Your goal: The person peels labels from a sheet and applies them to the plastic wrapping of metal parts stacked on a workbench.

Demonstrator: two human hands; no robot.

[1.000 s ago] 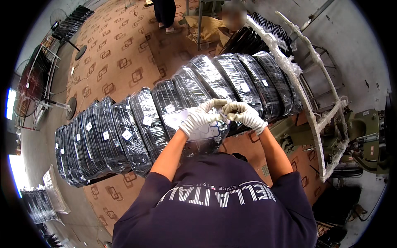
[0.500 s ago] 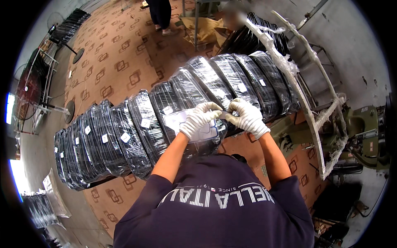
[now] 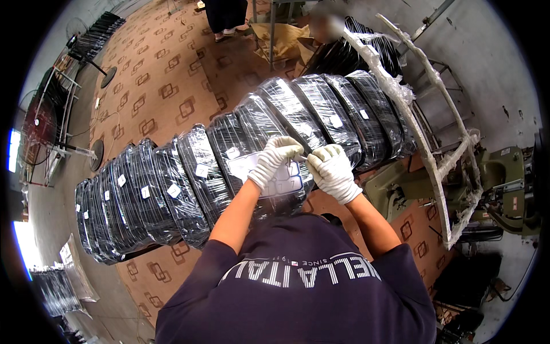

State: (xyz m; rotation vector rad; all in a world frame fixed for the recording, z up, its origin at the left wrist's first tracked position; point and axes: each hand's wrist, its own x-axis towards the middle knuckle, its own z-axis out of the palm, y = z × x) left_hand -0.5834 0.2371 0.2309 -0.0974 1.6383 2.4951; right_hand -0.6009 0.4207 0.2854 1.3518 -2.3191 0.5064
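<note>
Both my hands wear white gloves and meet above a row of black bundles wrapped in clear film. My left hand (image 3: 274,161) is closed in a pinch over a white sheet of blue-edged square stickers (image 3: 286,184) on one of the wrapped bundles (image 3: 260,123). Just to its right, my right hand (image 3: 332,173) is pinched too, fingers curled. A small white sticker (image 3: 303,156) shows between the two sets of fingertips; its edges are hard to make out. Similar small white stickers, such as one label (image 3: 173,190), are on other bundles in the row.
A rough frame wrapped in plastic (image 3: 427,149) stands to the right, by green machinery (image 3: 498,178). Fans, including a dark red one (image 3: 40,123), stand at left. Another person's legs (image 3: 226,17) show at the far side, on patterned flooring (image 3: 154,86).
My right hand has turned and drawn slightly down and left, its fingers curling closer. The left hand has shifted little. The far person's legs have moved slightly.
</note>
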